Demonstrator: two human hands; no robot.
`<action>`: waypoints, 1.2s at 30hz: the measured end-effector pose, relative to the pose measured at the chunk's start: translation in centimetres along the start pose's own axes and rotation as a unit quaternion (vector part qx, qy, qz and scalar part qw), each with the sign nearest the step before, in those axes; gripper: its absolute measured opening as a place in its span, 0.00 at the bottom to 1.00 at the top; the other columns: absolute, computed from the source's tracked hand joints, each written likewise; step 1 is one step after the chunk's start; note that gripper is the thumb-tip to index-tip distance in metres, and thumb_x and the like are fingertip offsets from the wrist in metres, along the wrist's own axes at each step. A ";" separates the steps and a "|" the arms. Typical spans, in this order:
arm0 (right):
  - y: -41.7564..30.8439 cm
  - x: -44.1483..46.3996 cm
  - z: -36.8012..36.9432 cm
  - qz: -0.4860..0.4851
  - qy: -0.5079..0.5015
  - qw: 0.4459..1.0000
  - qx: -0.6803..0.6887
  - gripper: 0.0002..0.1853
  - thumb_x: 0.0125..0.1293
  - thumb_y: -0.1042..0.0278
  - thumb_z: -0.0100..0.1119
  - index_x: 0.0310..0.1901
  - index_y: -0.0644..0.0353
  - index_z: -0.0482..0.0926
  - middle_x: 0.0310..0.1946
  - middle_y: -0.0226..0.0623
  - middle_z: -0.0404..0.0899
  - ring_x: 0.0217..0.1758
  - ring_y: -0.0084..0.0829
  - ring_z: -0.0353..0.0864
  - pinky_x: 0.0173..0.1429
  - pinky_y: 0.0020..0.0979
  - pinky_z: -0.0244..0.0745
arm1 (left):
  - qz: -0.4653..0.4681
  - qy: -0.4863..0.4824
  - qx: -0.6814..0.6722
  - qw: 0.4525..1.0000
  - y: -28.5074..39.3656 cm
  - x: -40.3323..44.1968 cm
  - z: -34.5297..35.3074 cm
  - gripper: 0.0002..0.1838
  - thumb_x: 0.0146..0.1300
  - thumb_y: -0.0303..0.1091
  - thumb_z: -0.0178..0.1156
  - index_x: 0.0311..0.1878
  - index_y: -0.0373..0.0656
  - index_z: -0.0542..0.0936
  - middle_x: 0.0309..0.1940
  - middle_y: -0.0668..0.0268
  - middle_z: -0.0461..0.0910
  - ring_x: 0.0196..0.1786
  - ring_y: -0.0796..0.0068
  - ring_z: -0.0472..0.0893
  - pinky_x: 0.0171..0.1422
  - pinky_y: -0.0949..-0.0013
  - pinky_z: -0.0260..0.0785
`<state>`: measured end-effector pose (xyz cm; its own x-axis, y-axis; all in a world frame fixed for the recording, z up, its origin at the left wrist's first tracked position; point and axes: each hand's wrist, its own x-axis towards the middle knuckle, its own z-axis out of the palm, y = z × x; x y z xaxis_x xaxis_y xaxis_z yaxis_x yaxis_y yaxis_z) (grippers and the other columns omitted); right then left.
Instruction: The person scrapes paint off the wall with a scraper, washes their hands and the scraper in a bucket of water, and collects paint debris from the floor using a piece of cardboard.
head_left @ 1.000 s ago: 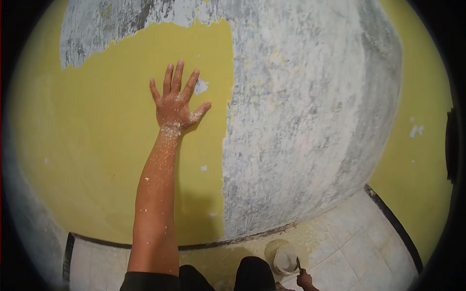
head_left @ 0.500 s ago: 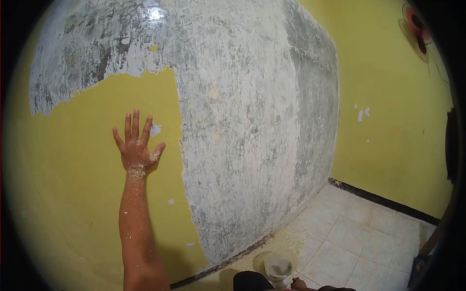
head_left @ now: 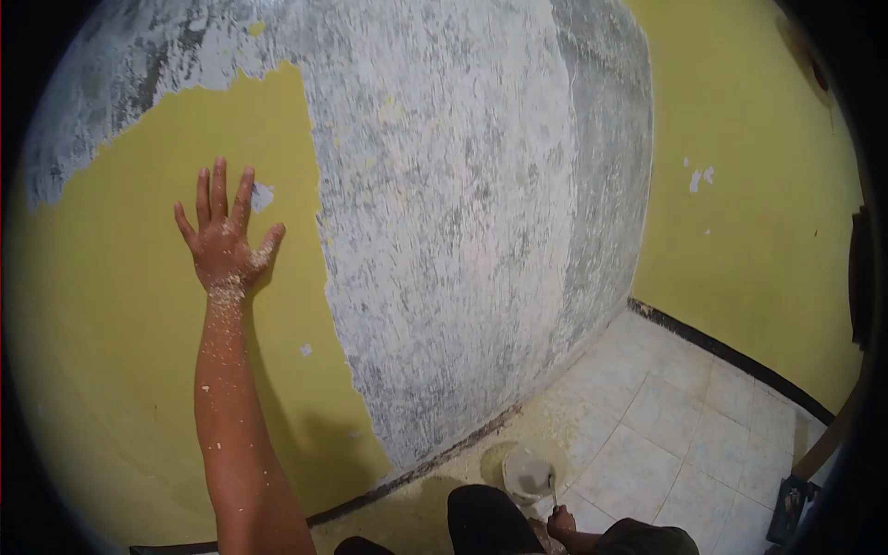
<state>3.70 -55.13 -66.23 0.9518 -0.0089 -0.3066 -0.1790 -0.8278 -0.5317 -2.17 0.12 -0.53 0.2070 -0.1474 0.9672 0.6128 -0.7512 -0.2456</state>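
My left hand [head_left: 225, 242] lies flat against the yellow painted wall [head_left: 139, 305], its fingers spread. Pale flakes cling to the back of that hand, the wrist and the forearm. Down at the bottom, my right hand [head_left: 560, 524] is closed around the handle of a thin tool [head_left: 553, 488]. The tool's far end is at the bucket, and its kind does not show. A pale round bucket [head_left: 508, 470] with greyish contents stands on the floor by the wall. Right of the yellow paint, the wall is a scraped grey-white surface [head_left: 444, 240].
Pale floor tiles [head_left: 661, 416] with scattered flakes run along the wall. A dark baseboard [head_left: 731, 356] edges the yellow side wall [head_left: 740, 231]. A dark object [head_left: 787, 509] with a brown pole-like piece beside it sits at the lower right. My knee [head_left: 490, 523] is near the bucket.
The view has tilted down and shifted, so the wall appears higher. My right hand has come further into view, with the thin tool now visible at the bucket. My left hand stays on the wall.
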 end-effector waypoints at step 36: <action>-5.2 10.7 -2.6 0.038 -0.095 0.988 -0.116 0.22 0.58 0.53 0.61 0.52 0.53 0.83 0.24 0.39 0.84 0.23 0.32 0.85 0.40 0.33 0.84 | 0.069 0.107 0.069 0.990 -0.5 -0.3 3.3 0.38 0.58 0.72 0.53 0.72 0.79 0.61 0.74 0.76 0.58 0.76 0.71 0.58 0.74 0.40 0.49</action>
<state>15.50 -52.33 -64.72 0.8698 0.0110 -0.4932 -0.1654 -0.9354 -0.3125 0.00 2.72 -0.87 0.1386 -0.3852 0.9123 0.6913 -0.6220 -0.3677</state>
